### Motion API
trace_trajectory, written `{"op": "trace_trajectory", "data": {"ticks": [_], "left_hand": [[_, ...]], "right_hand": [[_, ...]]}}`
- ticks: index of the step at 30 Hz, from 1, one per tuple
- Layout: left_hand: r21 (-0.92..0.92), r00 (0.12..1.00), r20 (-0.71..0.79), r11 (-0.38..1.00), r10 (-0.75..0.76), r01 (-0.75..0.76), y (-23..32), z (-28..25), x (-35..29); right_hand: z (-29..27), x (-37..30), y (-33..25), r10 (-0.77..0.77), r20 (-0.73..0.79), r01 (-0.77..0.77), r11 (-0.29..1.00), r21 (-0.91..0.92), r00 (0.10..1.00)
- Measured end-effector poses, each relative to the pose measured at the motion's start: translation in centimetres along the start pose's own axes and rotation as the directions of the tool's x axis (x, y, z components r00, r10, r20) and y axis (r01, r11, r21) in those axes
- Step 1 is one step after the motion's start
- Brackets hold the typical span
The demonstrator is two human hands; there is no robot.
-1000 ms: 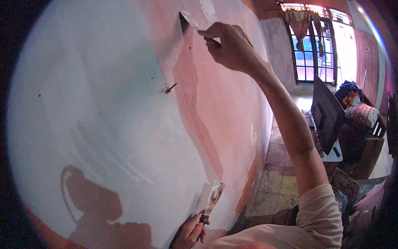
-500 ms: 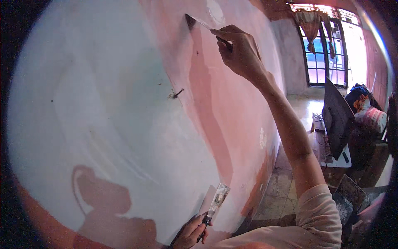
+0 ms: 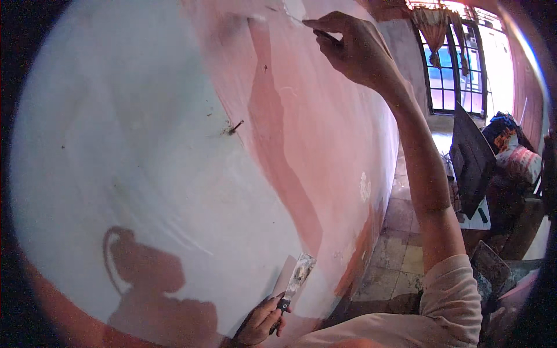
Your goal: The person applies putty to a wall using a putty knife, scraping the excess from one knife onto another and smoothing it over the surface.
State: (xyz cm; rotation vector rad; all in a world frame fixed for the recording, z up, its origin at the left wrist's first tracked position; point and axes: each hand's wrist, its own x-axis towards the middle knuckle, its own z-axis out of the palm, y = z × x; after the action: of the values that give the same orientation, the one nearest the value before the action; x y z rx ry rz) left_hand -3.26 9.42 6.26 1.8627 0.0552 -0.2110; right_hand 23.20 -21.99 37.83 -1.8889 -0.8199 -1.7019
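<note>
- Wall, pink and white, spans most of the view.
- Right arm reaches up beside it, elbow only slightly bent.
- Right hand, bent leftward at the wrist, pinches a thin-bladed tool near the upper edge (whether it touches, I cannot tell).
- Left hand, low down, grips a scraper, blade pointing up.
- Nail juts out between.

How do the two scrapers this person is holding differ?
The lower flat, dark-handled metal scraper shows its smeared blade broadside; the upper dark-handled scraper looks thin, nearly edge-on. The lower scraper points up and slightly right; the upper scraper points up and left. Both have dark handles.
</note>
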Motion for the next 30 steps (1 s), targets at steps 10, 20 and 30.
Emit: {"op": "trace_trajectory", "data": {"ticks": [10,20,30], "left_hand": [[-0.166,0.973,0.22,0.986,0.071,-0.034,-0.3,-0.8,1.6],[-0.012,0.993,0.088,0.997,0.083,-0.082,-0.2,-0.4,0.6],[-0.152,0.977,0.203,0.988,0.068,-0.037,1.7,-0.4,0.9]], "right_hand": [[2.0,-0.7,-0.4,0.1,0.146,-0.119,0.984,0.13,0.984],[0.8,1.6,2.6,-0.048,0.004,0.048,0.997,0.055,0.999],[1.5,-0.4,0.6,0.016,0.135,-0.025,0.997,0.069,0.991]]}}
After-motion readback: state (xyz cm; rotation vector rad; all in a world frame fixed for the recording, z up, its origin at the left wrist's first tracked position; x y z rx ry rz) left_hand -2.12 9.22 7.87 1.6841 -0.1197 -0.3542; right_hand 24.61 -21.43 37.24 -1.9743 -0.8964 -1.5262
